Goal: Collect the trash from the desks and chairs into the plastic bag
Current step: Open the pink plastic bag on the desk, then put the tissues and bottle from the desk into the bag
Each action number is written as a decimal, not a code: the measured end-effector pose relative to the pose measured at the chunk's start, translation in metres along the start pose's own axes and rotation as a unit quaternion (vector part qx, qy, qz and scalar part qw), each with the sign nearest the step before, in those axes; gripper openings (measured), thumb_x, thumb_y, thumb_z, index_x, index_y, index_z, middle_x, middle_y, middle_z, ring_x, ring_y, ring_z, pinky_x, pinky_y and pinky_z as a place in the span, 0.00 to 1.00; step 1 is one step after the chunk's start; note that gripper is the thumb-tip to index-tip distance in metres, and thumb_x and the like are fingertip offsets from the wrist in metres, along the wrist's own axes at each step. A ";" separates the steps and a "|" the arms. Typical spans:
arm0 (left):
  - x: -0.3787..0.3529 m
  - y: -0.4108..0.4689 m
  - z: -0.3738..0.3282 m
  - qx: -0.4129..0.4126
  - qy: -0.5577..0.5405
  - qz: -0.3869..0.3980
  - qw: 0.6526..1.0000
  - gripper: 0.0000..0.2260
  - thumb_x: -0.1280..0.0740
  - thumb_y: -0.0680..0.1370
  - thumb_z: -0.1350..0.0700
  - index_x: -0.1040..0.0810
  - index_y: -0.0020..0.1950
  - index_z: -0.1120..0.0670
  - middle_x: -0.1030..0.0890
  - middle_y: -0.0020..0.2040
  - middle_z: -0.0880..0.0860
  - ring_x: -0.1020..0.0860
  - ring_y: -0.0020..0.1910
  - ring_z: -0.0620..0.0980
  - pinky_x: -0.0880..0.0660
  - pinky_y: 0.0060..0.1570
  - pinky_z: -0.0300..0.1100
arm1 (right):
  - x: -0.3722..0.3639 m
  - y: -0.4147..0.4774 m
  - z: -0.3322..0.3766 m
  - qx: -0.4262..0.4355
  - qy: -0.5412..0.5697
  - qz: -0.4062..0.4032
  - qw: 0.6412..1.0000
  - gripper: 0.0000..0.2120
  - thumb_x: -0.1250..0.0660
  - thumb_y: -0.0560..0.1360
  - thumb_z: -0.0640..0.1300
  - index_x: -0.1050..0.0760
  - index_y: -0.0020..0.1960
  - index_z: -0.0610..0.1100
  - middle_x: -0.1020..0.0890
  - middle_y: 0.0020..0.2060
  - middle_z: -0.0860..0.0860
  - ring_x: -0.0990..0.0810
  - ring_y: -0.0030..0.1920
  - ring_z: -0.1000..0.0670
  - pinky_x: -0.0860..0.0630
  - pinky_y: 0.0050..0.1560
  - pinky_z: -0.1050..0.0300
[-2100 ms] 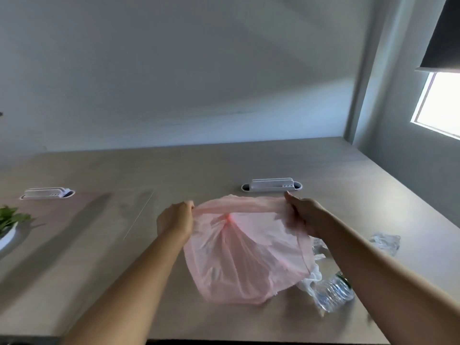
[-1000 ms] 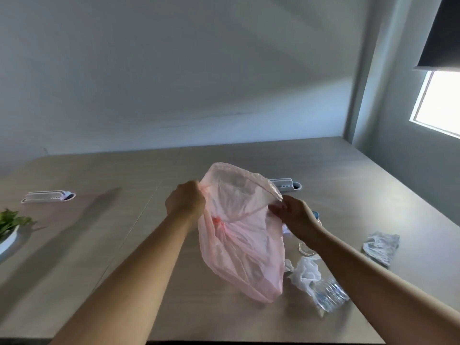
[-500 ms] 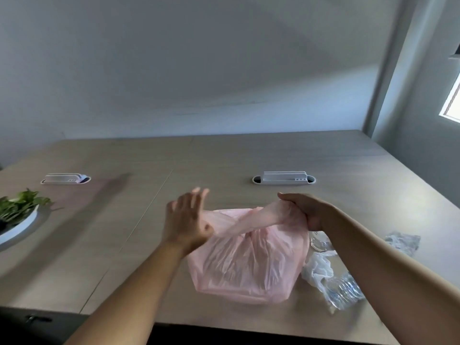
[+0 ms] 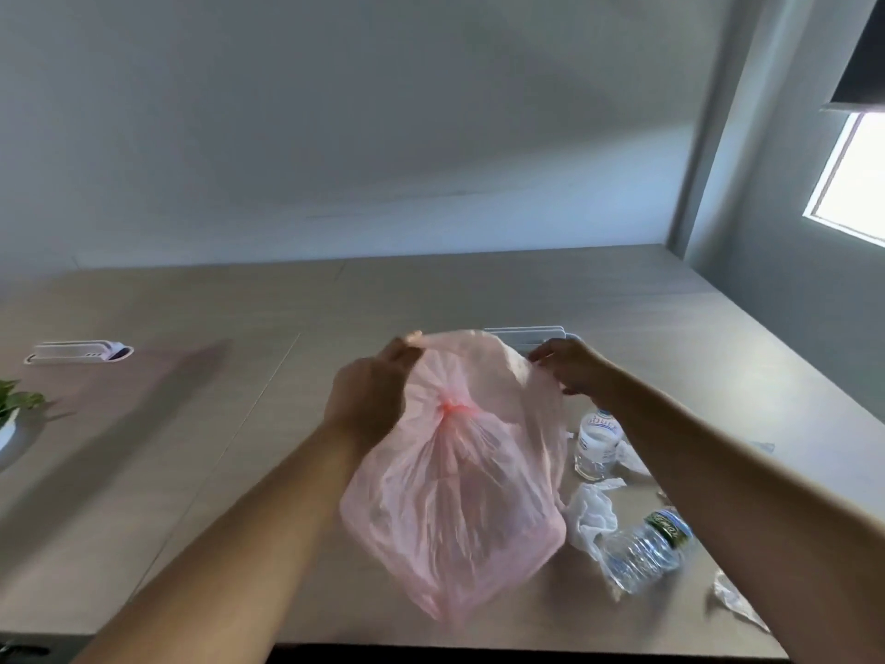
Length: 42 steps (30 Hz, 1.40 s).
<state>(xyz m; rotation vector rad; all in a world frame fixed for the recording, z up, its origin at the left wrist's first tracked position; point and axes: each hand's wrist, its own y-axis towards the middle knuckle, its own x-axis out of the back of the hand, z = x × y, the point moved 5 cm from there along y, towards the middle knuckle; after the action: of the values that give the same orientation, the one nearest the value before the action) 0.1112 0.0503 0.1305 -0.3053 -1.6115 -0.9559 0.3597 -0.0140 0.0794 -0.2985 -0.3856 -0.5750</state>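
A thin pink plastic bag [image 4: 459, 491] hangs over the wooden desk [image 4: 191, 472], held up between both hands. My left hand [image 4: 368, 395] pinches the bag's rim on its left side. My right hand [image 4: 570, 371] pinches the rim on the right. To the right of the bag lies trash: a crushed clear water bottle [image 4: 646, 548], a crumpled white tissue [image 4: 591, 512], a small upright clear bottle [image 4: 596, 443] and a scrap of clear plastic wrap [image 4: 735, 601].
Two white cable-outlet boxes sit in the desk, one at the left [image 4: 79, 352] and one [image 4: 527, 334] behind the bag. A potted plant [image 4: 14, 414] stands at the left edge. The grey wall runs behind, with a window [image 4: 852, 179] at the right.
Both hands have lifted the bag off the desk and spread its rim apart. My left hand, open half a second ago, now pinches the rim.
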 end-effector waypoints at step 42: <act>-0.076 0.006 -0.027 0.166 -0.207 0.175 0.948 0.34 0.36 0.72 0.66 0.45 0.76 0.55 0.30 0.69 0.58 0.28 0.65 0.57 0.30 0.57 0.42 | -0.154 -0.033 -0.096 -0.169 0.140 0.245 0.944 0.11 0.47 0.78 0.32 0.33 0.57 0.43 0.29 0.36 0.47 0.29 0.27 0.51 0.30 0.25 0.66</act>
<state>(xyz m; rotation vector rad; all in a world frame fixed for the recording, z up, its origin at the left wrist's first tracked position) 0.1562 0.0577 0.0631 -0.5633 -1.9806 -0.3500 0.2475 -0.0050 -0.0669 -0.6139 0.0729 -0.1832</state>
